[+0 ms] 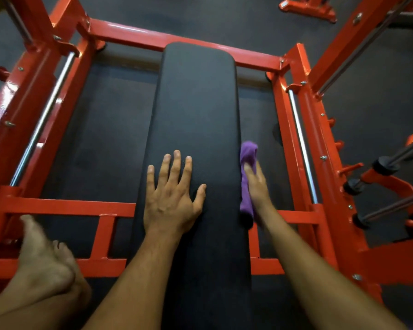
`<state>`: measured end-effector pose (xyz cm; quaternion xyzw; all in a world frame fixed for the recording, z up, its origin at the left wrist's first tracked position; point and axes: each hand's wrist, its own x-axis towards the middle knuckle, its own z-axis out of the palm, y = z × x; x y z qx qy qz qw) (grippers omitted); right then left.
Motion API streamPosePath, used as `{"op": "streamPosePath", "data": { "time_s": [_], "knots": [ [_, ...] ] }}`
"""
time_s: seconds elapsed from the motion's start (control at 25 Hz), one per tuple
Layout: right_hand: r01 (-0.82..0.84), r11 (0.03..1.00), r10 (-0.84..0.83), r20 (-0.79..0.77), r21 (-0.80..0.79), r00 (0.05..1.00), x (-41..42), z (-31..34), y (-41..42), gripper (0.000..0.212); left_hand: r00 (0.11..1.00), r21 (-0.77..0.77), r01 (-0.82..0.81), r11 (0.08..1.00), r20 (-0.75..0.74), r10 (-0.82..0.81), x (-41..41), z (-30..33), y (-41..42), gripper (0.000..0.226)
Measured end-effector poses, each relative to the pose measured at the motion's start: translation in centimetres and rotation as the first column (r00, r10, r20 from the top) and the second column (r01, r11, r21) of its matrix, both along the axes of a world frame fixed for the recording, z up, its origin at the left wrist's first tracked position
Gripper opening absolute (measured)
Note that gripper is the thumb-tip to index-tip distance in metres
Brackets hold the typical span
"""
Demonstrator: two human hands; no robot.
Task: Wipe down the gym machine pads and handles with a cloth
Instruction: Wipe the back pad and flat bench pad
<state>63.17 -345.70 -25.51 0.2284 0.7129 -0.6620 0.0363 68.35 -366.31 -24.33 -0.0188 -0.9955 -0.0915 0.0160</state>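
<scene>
The long black bench pad (196,129) is seen inside the red frame (65,206), its long axis running away from the viewer; its near end is cut off. The left hand (172,198) is laid flat on it, fingers spread. A purple cloth (247,177) is pressed lengthwise against the pad's right edge by the blurred right hand (256,184); its grip cannot be made out.

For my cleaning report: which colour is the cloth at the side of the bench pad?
Purple; the cloth shows best in the head view, under the right hand.
</scene>
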Motion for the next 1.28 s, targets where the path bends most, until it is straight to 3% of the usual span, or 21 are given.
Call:
{"op": "streamPosePath", "data": {
  "time_s": [0.12,0.2,0.44,0.6,0.76,1.0,1.08,1.16,1.28],
  "knots": [
    [-0.027,0.999,0.027,-0.001,0.023,1.0,8.9,-0.1,0.0,0.033,1.0,-0.008,0.002,1.0,0.005,-0.002,0.0,-0.1,-0.1,0.079],
    [-0.029,0.997,0.03,-0.012,0.068,0.999,8.5,-0.1,0.2,0.032,1.0,-0.005,-0.002,1.0,-0.004,0.002,0.1,-0.1,0.0,0.079],
    [-0.02,0.982,0.041,-0.109,0.187,0.993,-10.2,-0.6,0.3,0.042,1.0,0.01,-0.004,1.0,-0.02,0.004,0.2,-0.1,-0.1,0.079],
    [-0.059,0.981,0.082,-0.122,0.186,0.989,-16.7,0.8,-0.6,0.044,0.999,0.015,-0.01,1.0,-0.045,0.011,0.0,-0.2,0.0,0.078],
    [-0.046,0.987,0.06,-0.085,0.153,0.995,-12.7,0.6,-0.6,0.051,0.999,0.029,-0.006,1.0,-0.032,0.007,-0.1,0.0,0.0,0.078],
    [0.003,0.999,-0.003,0.007,0.051,1.0,6.5,-0.4,0.0,0.047,1.0,0.042,-0.01,0.999,-0.026,0.011,0.0,-0.3,0.1,0.078],
    [-0.038,0.995,0.038,0.004,0.094,0.999,10.3,-0.7,0.1,0.043,1.0,0.044,-0.006,0.999,-0.027,0.008,0.0,-0.4,-0.1,0.079],
    [-0.035,0.984,0.038,-0.016,0.173,0.999,8.4,-0.3,-0.1,0.032,1.0,0.047,-0.004,0.999,-0.026,0.005,0.2,-0.4,0.0,0.079],
    [0.003,0.95,0.022,-0.077,0.311,0.997,-0.6,0.4,-0.6,0.038,0.999,0.056,-0.004,0.998,-0.041,0.006,0.0,-0.3,0.0,0.079]
  ]
}}
